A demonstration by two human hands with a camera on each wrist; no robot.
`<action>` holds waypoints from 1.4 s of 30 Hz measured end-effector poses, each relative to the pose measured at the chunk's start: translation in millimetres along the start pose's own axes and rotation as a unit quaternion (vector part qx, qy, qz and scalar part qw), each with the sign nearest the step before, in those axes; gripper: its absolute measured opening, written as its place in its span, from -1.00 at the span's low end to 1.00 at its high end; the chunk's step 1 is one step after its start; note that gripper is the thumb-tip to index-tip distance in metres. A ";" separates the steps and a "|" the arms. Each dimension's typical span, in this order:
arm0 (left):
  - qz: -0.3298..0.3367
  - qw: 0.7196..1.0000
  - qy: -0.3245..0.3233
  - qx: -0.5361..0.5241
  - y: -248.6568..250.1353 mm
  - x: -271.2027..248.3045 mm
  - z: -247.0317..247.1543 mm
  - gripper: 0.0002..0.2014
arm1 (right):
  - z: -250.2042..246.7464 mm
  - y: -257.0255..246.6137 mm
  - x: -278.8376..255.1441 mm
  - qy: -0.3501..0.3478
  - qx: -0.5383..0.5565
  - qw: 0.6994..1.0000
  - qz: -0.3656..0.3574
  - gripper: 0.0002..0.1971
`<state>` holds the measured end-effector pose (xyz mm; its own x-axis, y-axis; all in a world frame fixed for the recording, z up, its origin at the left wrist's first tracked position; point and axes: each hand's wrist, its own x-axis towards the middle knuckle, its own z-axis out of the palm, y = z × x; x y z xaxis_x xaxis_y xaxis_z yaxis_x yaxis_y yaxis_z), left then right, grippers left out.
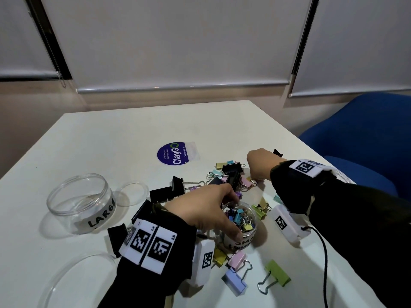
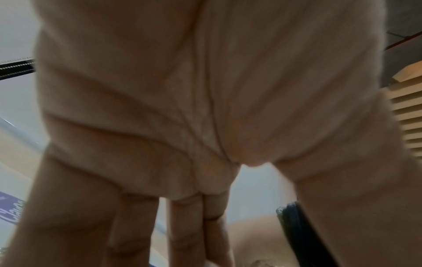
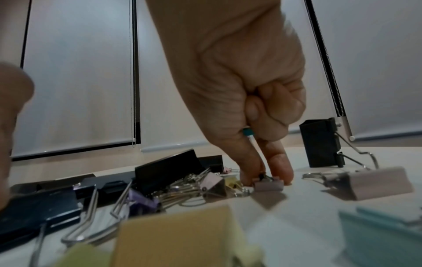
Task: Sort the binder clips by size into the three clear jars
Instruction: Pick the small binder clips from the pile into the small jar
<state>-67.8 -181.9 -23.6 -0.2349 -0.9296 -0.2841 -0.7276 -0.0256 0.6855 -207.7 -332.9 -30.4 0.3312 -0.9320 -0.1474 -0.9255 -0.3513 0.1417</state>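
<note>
Under left hand (image 1: 213,210), small jar (image 1: 241,227), label seemingly half-hidden

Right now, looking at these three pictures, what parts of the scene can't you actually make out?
- Third jar: none seen in the head view; only the LARGE jar and the small jar show.
- Small jar's label: partly covered by the left hand.
- Left hand's fingertips: left wrist view is blurred and filled by the palm.
- Teal bit tucked in the right hand: too little shows to name.
- Foreground clips, right wrist view: blurred.
</note>
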 end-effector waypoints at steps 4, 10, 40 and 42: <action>-0.002 1.000 0.001 -0.005 -0.8 1.3 0.3 -0.36 | -1.0 -3.5 -3.2 0.000 0.010 1.000 -0.004 -0.71; -0.005 1.000 -0.001 -0.007 -2.2 1.3 1.0 -0.35 | -11.8 -2.4 -6.7 0.000 0.059 0.998 0.011 -0.70; -0.013 1.000 -0.005 -0.004 -1.6 1.4 -0.9 -0.33 | -25.4 -3.4 -106.4 -0.120 0.535 0.835 -0.052 -0.95; -0.014 1.000 0.000 0.002 -1.6 0.9 -0.9 -0.31 | -28.8 5.6 -98.1 -0.056 0.537 0.841 -0.022 -0.92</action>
<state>-66.3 -183.0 -24.4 -0.2142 -0.9286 -0.3031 -0.7367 -0.0502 0.6743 -240.1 -246.0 13.0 0.4057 -0.8848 -0.2293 -0.5644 -0.0452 -0.8243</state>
